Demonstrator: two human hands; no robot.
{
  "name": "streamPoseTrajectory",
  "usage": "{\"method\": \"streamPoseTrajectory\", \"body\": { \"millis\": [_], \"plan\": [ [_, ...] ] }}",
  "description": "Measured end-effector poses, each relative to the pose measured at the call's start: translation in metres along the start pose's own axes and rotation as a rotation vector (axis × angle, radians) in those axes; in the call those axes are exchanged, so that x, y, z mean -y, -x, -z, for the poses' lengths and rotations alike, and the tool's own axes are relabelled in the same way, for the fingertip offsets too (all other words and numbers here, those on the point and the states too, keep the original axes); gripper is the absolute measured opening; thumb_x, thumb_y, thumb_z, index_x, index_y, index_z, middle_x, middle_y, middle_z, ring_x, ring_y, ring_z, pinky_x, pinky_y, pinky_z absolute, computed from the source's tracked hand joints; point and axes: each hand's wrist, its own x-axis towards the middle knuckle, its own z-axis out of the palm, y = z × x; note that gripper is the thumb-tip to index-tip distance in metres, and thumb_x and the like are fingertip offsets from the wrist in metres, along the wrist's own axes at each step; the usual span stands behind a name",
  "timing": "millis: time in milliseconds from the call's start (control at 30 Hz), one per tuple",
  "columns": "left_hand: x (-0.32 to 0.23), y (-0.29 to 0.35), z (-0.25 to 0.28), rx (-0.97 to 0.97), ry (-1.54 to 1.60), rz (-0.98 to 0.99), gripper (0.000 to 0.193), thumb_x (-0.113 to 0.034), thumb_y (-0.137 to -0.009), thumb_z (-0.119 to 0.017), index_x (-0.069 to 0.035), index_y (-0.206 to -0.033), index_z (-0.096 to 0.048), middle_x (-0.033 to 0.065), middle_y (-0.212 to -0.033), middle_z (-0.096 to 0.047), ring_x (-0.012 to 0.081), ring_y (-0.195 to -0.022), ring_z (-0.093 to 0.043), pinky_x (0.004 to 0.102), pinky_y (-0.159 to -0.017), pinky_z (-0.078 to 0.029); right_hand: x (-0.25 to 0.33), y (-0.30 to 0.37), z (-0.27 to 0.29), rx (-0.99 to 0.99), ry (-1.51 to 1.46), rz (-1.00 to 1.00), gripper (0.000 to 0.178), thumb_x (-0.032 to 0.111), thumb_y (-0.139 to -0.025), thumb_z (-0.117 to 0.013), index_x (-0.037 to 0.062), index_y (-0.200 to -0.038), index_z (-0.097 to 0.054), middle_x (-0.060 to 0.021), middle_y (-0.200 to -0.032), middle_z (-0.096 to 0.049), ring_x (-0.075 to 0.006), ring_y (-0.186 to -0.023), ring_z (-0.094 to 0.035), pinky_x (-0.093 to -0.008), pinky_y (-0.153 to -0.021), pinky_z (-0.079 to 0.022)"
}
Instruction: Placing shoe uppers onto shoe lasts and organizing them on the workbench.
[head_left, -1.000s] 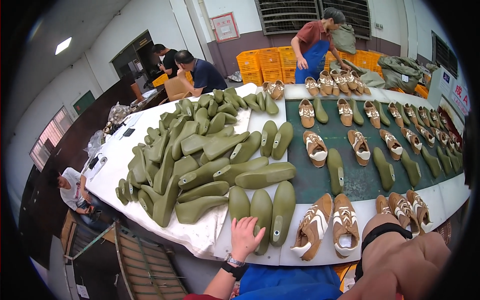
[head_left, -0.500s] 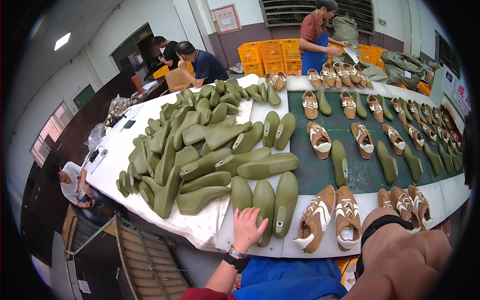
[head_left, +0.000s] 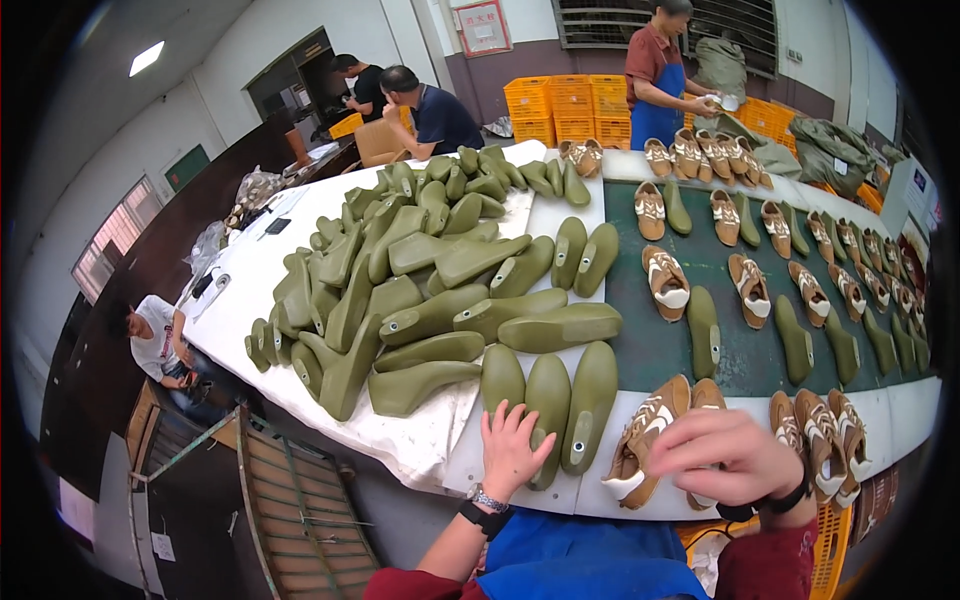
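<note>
At the near-left corner of the green belt, the left hand rests, fingers spread wide, on 2 of 3 olive shoe lasts, while at the belt's near edge the right hand, fingers loosely bent, hangs over 2 brown sneakers, its grip, if any, being something I cannot tell.

Ceiling lamp glowing far beyond my left hand; light even around it; my right hand blurred; outer edges bowed, darkened.
</note>
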Motion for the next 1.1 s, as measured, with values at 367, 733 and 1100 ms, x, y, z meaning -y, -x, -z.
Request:
{"method": "streamPoseTrajectory", "body": {
  "millis": [367, 733, 1100],
  "plan": [
    [0.005, -0.009, -0.002, 0.077, -0.014, 0.038, 0.043, -0.042, -0.077, -0.066, -0.007, -0.101, -0.066, 0.0084, -0.094, -0.064, 0.0282, -0.108, -0.048, 0.0440, -0.090, -0.030, -0.147, 0.166, -0.100, -0.281, 0.872, -0.618, 0.029, 0.021, -0.069, -0.071, 0.0113, -0.096, -0.066, -0.0071, -0.096, -0.059, -0.0319, -0.100, -0.052, -0.0445, -0.090, -0.040],
    [0.003, -0.007, -0.004, 0.004, -0.005, 0.024, 0.038, -0.039, -0.078, -0.065, -0.006, -0.098, -0.067, 0.0091, -0.092, -0.066, 0.0302, -0.109, -0.048, 0.0457, -0.095, -0.031, -0.155, 0.156, -0.121, -0.269, 1.066, -0.676, 0.024, 0.019, -0.065, -0.071, 0.0104, -0.087, -0.066, -0.0051, -0.095, -0.060, -0.0312, -0.111, -0.046, -0.0527, -0.098, -0.030],
    [0.005, -0.006, -0.005, 0.016, -0.015, 0.032, 0.038, -0.039, -0.078, -0.065, -0.007, -0.098, -0.067, 0.0089, -0.093, -0.066, 0.0299, -0.110, -0.048, 0.0459, -0.097, -0.031, -0.157, 0.151, -0.125, -0.271, 1.073, -0.676, 0.018, 0.019, -0.066, -0.069, 0.0089, -0.081, -0.065, -0.0072, -0.093, -0.061, -0.0319, -0.111, -0.046, -0.0536, -0.098, -0.029]
  ]
}}
